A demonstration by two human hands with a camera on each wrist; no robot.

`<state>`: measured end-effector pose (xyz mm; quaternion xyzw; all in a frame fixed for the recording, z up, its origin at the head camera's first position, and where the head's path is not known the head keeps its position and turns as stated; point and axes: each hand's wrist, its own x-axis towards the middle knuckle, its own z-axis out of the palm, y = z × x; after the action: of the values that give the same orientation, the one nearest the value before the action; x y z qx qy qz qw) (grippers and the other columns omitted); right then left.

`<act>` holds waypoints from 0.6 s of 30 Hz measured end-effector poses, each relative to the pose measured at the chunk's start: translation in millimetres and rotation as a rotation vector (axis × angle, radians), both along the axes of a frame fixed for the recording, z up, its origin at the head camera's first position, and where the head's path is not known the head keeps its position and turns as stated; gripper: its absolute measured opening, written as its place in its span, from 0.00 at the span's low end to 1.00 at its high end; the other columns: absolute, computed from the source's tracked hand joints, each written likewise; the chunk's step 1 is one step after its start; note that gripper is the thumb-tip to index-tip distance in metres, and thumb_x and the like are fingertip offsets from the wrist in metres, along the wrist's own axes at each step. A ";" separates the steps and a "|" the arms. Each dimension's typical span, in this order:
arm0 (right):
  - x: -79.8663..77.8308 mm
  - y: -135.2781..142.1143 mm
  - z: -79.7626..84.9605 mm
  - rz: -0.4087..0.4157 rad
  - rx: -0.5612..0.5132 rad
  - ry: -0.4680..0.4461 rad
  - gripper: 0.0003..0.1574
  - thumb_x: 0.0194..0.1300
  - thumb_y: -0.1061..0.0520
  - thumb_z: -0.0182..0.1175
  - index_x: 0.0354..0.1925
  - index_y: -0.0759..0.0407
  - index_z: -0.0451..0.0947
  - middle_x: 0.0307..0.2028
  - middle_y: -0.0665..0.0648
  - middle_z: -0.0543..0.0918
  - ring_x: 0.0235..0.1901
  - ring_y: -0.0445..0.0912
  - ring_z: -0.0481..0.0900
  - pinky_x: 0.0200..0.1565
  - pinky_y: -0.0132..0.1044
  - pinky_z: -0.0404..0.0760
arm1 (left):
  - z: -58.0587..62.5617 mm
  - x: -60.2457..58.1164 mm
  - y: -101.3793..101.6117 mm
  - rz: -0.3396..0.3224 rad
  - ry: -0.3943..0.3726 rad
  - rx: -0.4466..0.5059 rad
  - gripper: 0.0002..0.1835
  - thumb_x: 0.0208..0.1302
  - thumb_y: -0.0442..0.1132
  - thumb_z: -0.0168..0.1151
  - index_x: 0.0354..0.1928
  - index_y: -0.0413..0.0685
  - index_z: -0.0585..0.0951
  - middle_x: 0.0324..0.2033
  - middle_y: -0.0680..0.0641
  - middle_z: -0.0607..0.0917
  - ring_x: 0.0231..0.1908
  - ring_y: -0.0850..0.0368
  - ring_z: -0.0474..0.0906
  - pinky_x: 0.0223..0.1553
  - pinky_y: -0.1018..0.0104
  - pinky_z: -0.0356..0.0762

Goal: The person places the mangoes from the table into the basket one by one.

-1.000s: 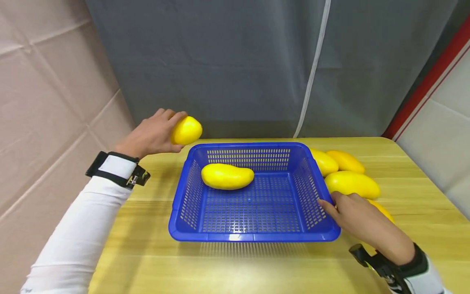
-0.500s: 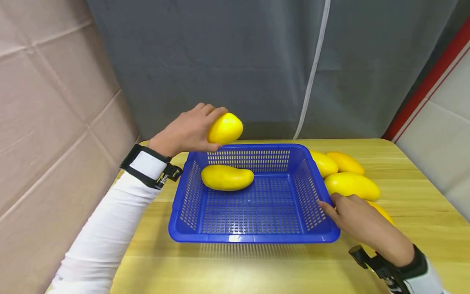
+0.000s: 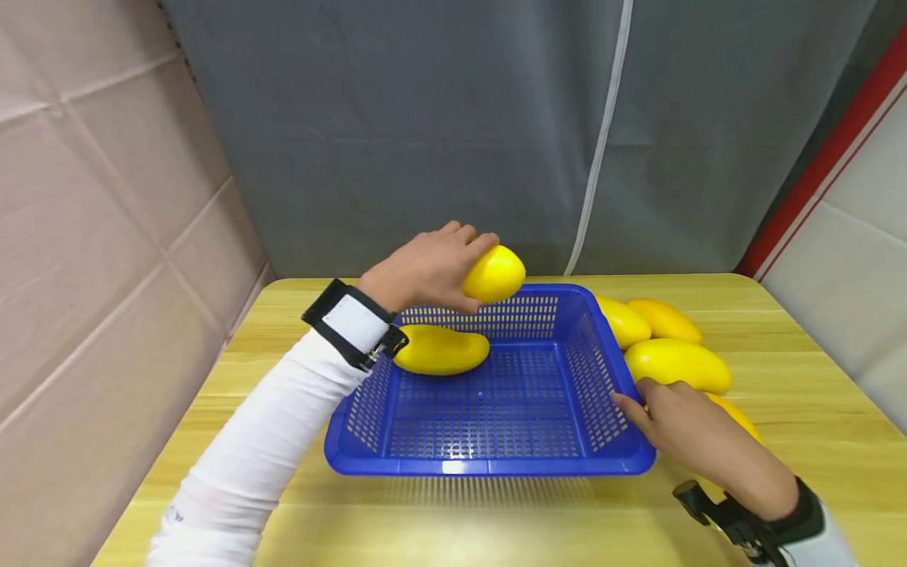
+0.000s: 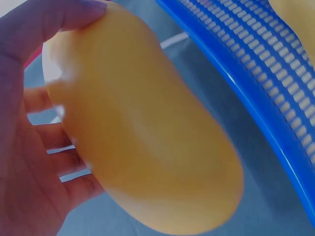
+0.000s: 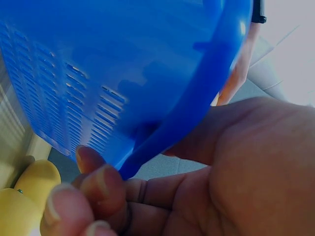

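My left hand grips a yellow mango above the back rim of a blue plastic basket. In the left wrist view the thumb and fingers wrap one end of that mango, and the basket's rim runs beside it. Another mango lies inside the basket at its left, partly covered by the left wrist. My right hand holds the basket's right rim, thumb inside and fingers outside. Seen from the right wrist, the fingers curl under the rim.
Several mangoes lie on the wooden table right of the basket, one partly hidden by the right hand. A grey curtain hangs behind the table. A pinkish padded wall stands at the left.
My left hand has carried the mango rightward from beyond the basket's left corner to above its back rim, dipping slightly lately. The right hand and the basket stay in place.
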<state>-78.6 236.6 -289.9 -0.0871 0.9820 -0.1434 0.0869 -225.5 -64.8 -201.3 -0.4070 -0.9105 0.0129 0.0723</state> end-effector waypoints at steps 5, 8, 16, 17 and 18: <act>-1.8 -0.8 -7.0 -0.006 -0.002 0.001 0.21 0.72 0.45 0.49 0.31 0.60 0.72 0.16 0.50 0.67 0.15 0.42 0.66 0.19 0.34 0.62 | -12.0 -1.9 18.7 -0.009 -0.022 -0.019 0.43 0.50 0.57 0.67 0.67 0.50 0.64 0.49 0.46 0.73 0.46 0.52 0.67 0.44 0.59 0.76; -0.3 -2.2 -9.8 -0.002 -0.008 0.015 0.20 0.72 0.46 0.51 0.30 0.59 0.72 0.16 0.50 0.66 0.16 0.42 0.66 0.19 0.34 0.62 | -19.6 -0.7 28.4 -0.022 -0.038 -0.033 0.43 0.50 0.57 0.66 0.67 0.50 0.64 0.49 0.46 0.73 0.46 0.52 0.67 0.45 0.59 0.75; -2.1 -2.1 -7.9 -0.022 0.006 0.025 0.23 0.72 0.43 0.49 0.30 0.60 0.72 0.16 0.51 0.65 0.15 0.43 0.64 0.19 0.34 0.60 | -31.5 -3.3 54.7 -0.053 -0.016 -0.058 0.42 0.50 0.57 0.67 0.66 0.49 0.65 0.52 0.47 0.70 0.46 0.52 0.68 0.46 0.61 0.74; -2.2 -1.7 -7.5 -0.025 0.010 0.020 0.23 0.72 0.43 0.49 0.30 0.60 0.72 0.16 0.51 0.65 0.15 0.43 0.65 0.19 0.34 0.60 | -33.8 -3.6 58.2 -0.058 -0.013 -0.060 0.42 0.50 0.57 0.67 0.65 0.49 0.66 0.52 0.47 0.69 0.46 0.52 0.68 0.45 0.61 0.74; -2.4 -1.2 -7.1 -0.028 0.014 0.016 0.24 0.72 0.42 0.48 0.31 0.60 0.72 0.16 0.51 0.65 0.15 0.43 0.64 0.19 0.34 0.60 | -36.0 -3.6 61.6 -0.062 -0.007 -0.067 0.42 0.49 0.57 0.67 0.65 0.49 0.66 0.52 0.47 0.69 0.46 0.52 0.68 0.45 0.61 0.74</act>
<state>-81.0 235.4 -297.1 -0.0739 0.9847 -0.1372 0.0776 -229.1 -3.2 -237.3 -0.4373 -0.8967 0.0395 0.0559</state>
